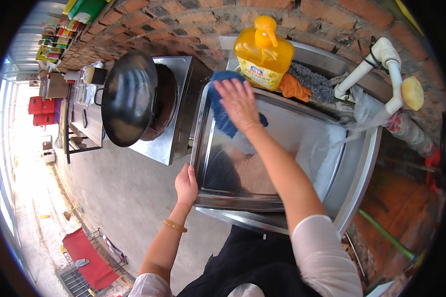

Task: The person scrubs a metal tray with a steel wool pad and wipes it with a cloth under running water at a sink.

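A rectangular metal tray (272, 180) rests tilted across the sink, its wet inside facing me. My left hand (186, 185) grips the tray's left rim near the front corner. At the far left corner of the tray lies a dark blue cloth (218, 111). My right hand (239, 105) is flat on this cloth, fingers stretched out and pressing it against the tray. Water pours from a white pipe spout (392, 103) at the right into the tray, where whitish suds (332, 148) gather along the right side.
Behind the tray stand a yellow pump bottle (263, 57), an orange cloth (296, 87) and a grey scrubber (312, 81). The metal sink (364, 171) extends to the right. Leftward, a black wok (129, 99) leans on a steel stove (171, 128). A brick wall (198, 20) runs behind.
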`<state>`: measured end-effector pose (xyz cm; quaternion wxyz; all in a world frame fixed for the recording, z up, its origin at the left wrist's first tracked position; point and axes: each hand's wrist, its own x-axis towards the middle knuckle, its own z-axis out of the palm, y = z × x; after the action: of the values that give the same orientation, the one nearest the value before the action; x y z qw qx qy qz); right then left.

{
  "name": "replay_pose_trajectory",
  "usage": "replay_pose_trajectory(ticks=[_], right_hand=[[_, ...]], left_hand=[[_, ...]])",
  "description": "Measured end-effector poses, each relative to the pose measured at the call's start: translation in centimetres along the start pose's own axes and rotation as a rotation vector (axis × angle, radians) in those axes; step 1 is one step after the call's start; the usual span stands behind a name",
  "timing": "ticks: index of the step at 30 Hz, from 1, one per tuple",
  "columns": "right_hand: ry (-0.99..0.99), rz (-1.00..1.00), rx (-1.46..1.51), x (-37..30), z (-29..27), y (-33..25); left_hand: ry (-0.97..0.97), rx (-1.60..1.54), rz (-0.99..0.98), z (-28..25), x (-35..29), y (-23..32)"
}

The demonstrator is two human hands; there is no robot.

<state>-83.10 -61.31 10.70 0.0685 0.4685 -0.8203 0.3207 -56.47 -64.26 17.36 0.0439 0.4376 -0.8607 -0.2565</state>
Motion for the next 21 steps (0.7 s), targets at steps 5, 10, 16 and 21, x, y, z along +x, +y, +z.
replay_pose_trajectory(ticks=[5, 10, 16, 21], right_hand=[[-0.082, 0.110, -0.210, -7.7, -1.5, 7.8], [-0.037, 0.417, -0.366, -20.8, -2.4, 19.1], [0.095, 0.844, -0.419, -30.9, -0.1, 26.0], [0.251, 0.993, -0.317, -18.0, 1.8, 11.9]], left_hand=[[0.021, -0.032, 0.036, 0.1, -0.3, -0.3], [0.000, -0.022, 0.003, -0.1, -0.3, -0.3], [-0.007, -0.039, 0.002, 0.3, 0.1, -0.3], [-0.006, -0.040, -0.009, -0.1, -0.3, -0.8]])
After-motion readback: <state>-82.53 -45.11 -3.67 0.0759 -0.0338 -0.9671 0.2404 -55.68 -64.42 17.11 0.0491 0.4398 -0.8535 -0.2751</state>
